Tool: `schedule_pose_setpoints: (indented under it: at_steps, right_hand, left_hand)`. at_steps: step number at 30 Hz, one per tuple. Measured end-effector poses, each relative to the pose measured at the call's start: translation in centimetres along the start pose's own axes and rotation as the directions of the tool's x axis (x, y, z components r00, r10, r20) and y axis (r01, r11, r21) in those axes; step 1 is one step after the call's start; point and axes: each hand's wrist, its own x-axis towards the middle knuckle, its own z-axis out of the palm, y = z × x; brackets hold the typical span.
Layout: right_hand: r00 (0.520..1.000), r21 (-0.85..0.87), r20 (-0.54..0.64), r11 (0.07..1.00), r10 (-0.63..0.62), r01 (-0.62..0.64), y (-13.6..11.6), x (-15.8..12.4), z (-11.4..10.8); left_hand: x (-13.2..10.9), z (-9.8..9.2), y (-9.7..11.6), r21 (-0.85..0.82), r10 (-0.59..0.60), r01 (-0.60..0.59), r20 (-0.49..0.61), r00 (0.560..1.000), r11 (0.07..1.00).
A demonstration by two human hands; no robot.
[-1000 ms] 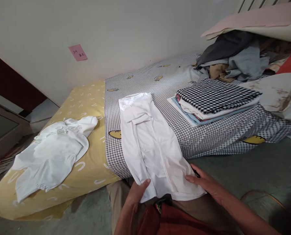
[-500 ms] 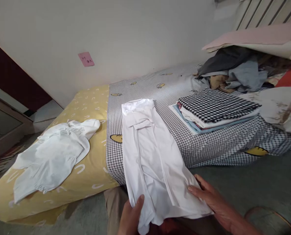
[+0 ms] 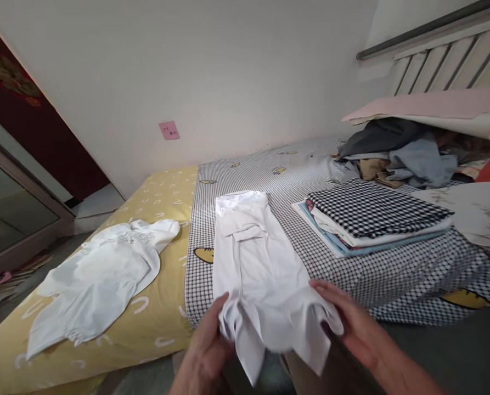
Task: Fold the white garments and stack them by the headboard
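A white shirt (image 3: 265, 263) lies lengthwise over the checked bed cover, its sides turned inward and its collar end toward the wall. The near end hangs past the bed edge, gathered between my hands. My left hand (image 3: 209, 334) grips the hem at its left side, thumb on top. On the opposite side, my right hand (image 3: 347, 318) holds the hem with the fingers partly under the cloth. Loose corners droop between the two hands. Another white garment (image 3: 108, 274), crumpled and spread out, rests on the yellow cover to the left.
A stack of folded cloths (image 3: 380, 214), black-and-white check on top, sits right of the shirt. Behind it is a heap of clothes (image 3: 417, 153) under a pink sheet (image 3: 434, 104). A radiator (image 3: 454, 60) and a pink note (image 3: 169, 130) are on the wall.
The shirt's near end has been lifted and bunched, its hem now curling up toward the bed. Both hands have moved up slightly with it. The view has tilted upward.
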Motion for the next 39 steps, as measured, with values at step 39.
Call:
schedule_pose_setpoints:
  at_steps: [39]
  right_hand:
    - [0.808,-0.848,0.508,-0.339,-0.299,0.408,2.4,15.8,7.9]
  left_hand:
    - [14.3,3.9,3.9,0.759,0.630,-0.589,0.607,0.484,-0.279]
